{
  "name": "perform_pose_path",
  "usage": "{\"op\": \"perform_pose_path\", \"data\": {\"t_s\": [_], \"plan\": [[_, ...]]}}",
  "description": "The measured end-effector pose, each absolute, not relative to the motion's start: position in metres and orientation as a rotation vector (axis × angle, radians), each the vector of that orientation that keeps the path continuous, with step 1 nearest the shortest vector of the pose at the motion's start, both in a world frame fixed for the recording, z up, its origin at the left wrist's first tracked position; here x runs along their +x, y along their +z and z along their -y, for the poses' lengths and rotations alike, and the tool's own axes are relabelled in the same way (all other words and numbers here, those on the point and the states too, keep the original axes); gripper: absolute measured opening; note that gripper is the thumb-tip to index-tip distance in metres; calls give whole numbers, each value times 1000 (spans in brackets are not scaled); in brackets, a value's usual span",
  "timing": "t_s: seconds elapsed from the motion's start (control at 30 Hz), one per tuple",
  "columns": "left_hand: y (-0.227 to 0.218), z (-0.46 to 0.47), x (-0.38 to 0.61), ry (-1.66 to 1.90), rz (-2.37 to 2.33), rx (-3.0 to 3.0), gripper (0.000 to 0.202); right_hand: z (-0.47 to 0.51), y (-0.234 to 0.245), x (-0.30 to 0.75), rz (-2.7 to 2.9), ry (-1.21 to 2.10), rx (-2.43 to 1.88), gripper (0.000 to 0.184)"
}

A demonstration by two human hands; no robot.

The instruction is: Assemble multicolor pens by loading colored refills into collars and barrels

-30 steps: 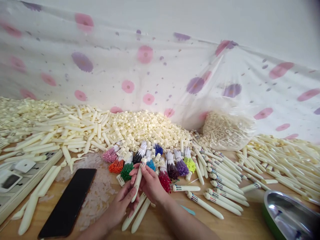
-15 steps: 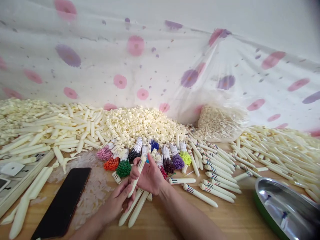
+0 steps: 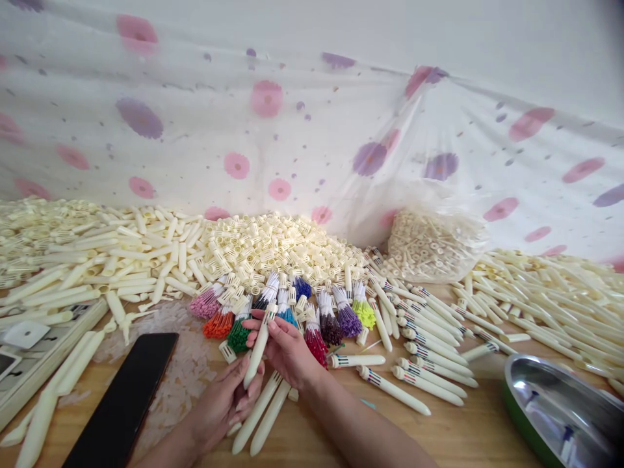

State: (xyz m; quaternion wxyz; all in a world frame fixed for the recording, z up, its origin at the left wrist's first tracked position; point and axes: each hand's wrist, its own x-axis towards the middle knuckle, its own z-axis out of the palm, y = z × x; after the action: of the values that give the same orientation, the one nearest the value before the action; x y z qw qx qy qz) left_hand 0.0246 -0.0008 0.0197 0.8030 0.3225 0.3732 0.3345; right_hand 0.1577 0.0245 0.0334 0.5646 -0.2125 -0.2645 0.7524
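We hold one cream pen barrel with both hands, a little above the tabletop and just in front of the coloured bundles. The barrel is tilted, its upper end pointing away from us to the right. The grip of our left hand is closed around the lower part of the barrel. The grip of our right hand pinches the upper part, with the thumb lying along it.

Under the hands two more barrels lie side by side on the wood. Behind the hands are bundles of thin refills in pink, orange, green, black, blue, red, purple and yellow-green. Behind these is a heap of small cream caps.

To the right, finished pens lie in rows. They have small coloured marks near one end, but these are too small for us to read any writing. Further right is a metal bowl with a green rim, and near the back a clear bag of small parts.

To the left a black phone lies flat with a dark screen. A plastic sheet with pink and purple flowers hangs behind everything.
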Motion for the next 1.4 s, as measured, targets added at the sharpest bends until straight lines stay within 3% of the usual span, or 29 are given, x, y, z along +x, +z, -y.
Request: {"op": "perform_pose_path", "data": {"t_s": [0.1,0.23,0.43,0.67,0.93,1.17,1.4], "plan": [[20,0,24,713,-790,684,46,-26,33,157,663,1742,-511,44],[21,0,24,669,-768,688,46,-30,40,164,564,1958,-364,59],[17,-3,22,616,-719,655,46,-31,52,168,450,2005,-291,43],[15,-5,25,689,-696,620,45,-31,46,163,449,1924,-397,58],[15,-4,24,653,-663,565,45,-28,39,158,530,1688,-535,44],[17,-4,24,629,-640,522,46,-27,31,156,546,1678,-520,38],[14,-3,25,603,-638,533,42,-33,43,165,451,1879,-414,57]]}}
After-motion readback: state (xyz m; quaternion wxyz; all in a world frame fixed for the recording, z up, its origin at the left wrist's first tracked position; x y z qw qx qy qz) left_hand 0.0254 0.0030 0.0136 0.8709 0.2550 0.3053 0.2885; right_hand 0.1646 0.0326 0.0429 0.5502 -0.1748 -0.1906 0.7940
